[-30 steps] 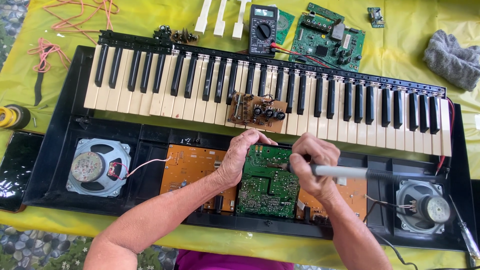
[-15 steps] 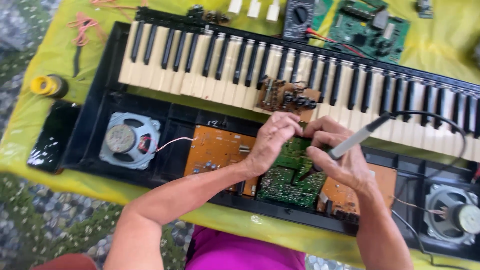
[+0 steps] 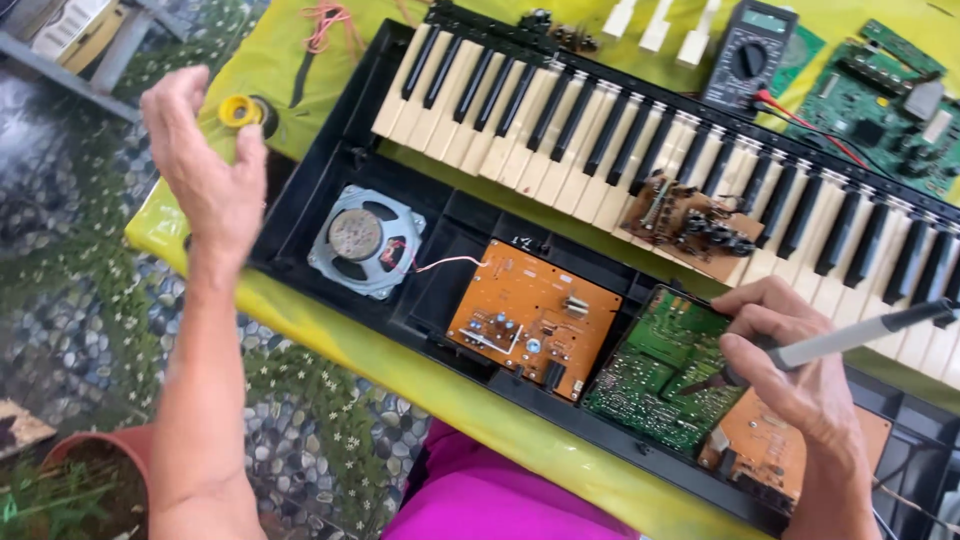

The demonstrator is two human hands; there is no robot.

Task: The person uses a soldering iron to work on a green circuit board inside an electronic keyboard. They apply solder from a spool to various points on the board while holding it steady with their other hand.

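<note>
right hand (image 3: 800, 375) grips grey pen-shaped soldering iron (image 3: 860, 332), tip on green circuit board (image 3: 665, 375) inside black plastic keyboard case (image 3: 330, 160). left hand (image 3: 205, 165) open, raised, empty. orange board (image 3: 535, 318) beside.

Bright, even daylight, soft shadows, slight motion blur, mild wide-angle distortion at edges.

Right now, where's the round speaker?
Head view, left of centre: the round speaker sits in the keyboard case, below the keys, left of the orange board.
</note>
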